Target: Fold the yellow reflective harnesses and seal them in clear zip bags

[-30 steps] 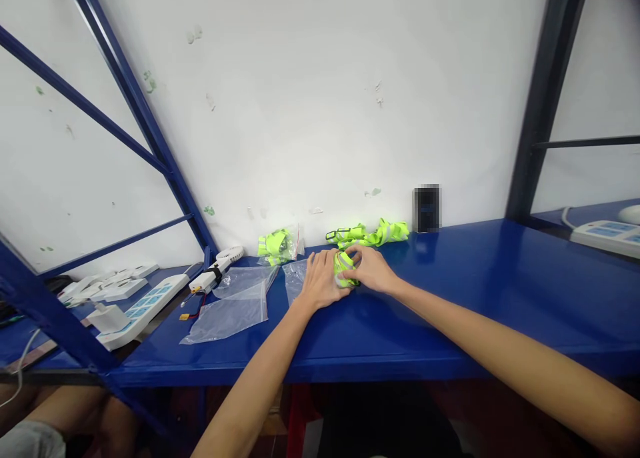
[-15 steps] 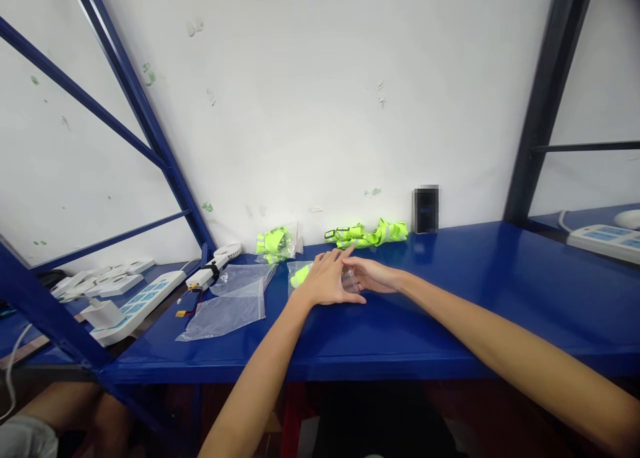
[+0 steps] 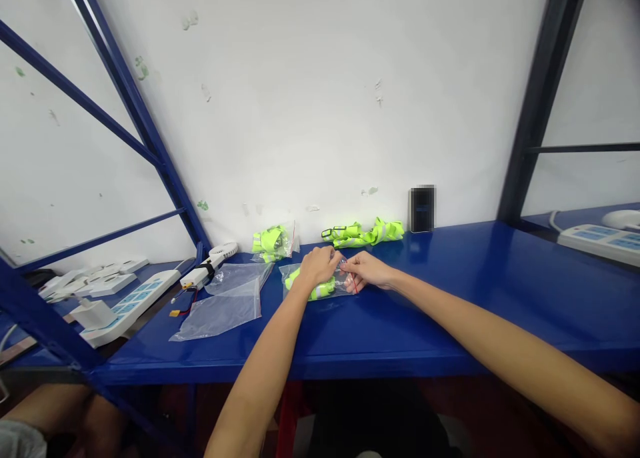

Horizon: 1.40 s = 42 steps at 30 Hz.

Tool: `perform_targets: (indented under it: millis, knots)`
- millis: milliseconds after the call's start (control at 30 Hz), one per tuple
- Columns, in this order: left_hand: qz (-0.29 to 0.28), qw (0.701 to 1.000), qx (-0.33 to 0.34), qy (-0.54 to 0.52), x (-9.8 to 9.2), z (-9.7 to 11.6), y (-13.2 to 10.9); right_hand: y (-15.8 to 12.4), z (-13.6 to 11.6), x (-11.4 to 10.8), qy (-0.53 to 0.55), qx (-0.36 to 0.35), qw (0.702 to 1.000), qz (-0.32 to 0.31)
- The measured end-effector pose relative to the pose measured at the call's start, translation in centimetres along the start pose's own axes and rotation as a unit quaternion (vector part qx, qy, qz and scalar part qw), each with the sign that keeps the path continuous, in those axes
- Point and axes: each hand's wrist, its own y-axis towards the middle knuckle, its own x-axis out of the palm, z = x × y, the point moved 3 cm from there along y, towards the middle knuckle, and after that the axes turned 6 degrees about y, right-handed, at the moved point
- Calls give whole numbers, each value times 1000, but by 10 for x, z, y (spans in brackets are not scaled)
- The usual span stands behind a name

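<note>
A clear zip-lock bag (image 3: 345, 287) with a folded neon-yellow reflective strap (image 3: 324, 290) inside lies on the blue table in front of me. My left hand (image 3: 319, 265) rests over the bag's far side, its fingers curled together on the plastic near the mouth. At the right end, my right hand (image 3: 369, 270) pinches the bag's edge by the red seal line. Both sets of fingertips almost meet at the upper corner. Behind them lie loose neon-yellow straps (image 3: 385, 231) with a black buckle. Another bagged yellow strap (image 3: 271, 242) sits to the left.
Flat clear bags (image 3: 225, 311) lie on the left of the blue table (image 3: 450, 298), beside a white handheld fan (image 3: 203, 271) with wires. A black box (image 3: 423, 209) stands against the wall. Power strips (image 3: 135, 308) lie beyond blue frame posts. Another person's leg shows at lower left.
My left hand has drawn its spread fingers in and shifted slightly left, uncovering more of the bag and strap. My right hand now pinches the bag's red-lined edge.
</note>
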Motion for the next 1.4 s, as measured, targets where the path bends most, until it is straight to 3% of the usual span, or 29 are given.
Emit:
perform_targets:
  millis: [133, 333, 533, 800, 1067, 1400]
  knots:
    - [21, 1000, -2, -3, 2, -3, -2, 3, 1, -5, -66, -34, 995, 72]
    - [30, 999, 7, -16, 1, -4, -6, 7, 5, -11, -88, -76, 986, 122]
    - [32, 999, 8, -19, 0, -3, -9, 7, 5, -7, -107, -85, 989, 57]
    - [35, 999, 14, -7, 1, -3, -9, 6, 2, -4, -98, -68, 989, 86]
    - [34, 999, 14, -2, 2, -3, -9, 6, 2, -1, -66, -80, 992, 77]
    - [22, 997, 22, -73, 3, -9, -5, 10, 7, -3, -59, -104, 989, 81]
